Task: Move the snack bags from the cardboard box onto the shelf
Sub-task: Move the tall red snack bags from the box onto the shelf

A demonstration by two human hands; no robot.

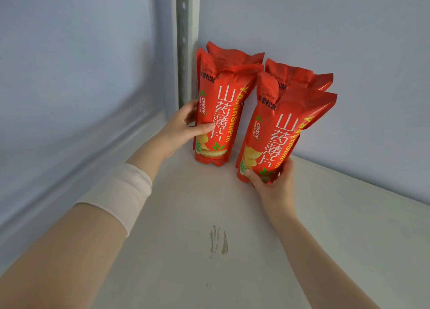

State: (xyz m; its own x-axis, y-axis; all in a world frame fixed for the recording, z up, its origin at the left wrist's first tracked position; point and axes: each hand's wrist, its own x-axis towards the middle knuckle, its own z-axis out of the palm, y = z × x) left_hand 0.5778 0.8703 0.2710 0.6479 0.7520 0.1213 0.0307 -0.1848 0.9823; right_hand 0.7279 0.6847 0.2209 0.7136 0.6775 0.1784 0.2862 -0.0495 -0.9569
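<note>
Head view: looks down into the back corner of a shelf, both forearms reaching in.
Wall (337,34): pale blue-grey, closing the corner behind and to the right of the bags.
Shelf (337,243): white board; all four red snack bags are on or just over it, grouped at the corner.
Post (186,41): grey metal upright with holes, standing in the corner just left of the bags.
Left front bag (221,113): upright on the shelf, beside the post.
Right front bag (279,134): just right of the left front bag, top tilted to the right; I cannot tell whether its base touches the shelf.
Left rear bag (232,52): directly behind the left front bag, only its crumpled top showing.
Right rear bag (300,76): behind the right front bag, near the wall, only its top showing.
Sleeve (121,192): pale band round the left forearm.
Left hand (181,127): grips the left front bag at mid-height, thumb across the front, fingers curled round its left edge.
Right hand (277,185): holds the right front bag at its base, thumb on the front, fingers wrapped round its right side.
Scuff mark (218,241): dark streaks on the shelf, well in front of the bags.
</note>
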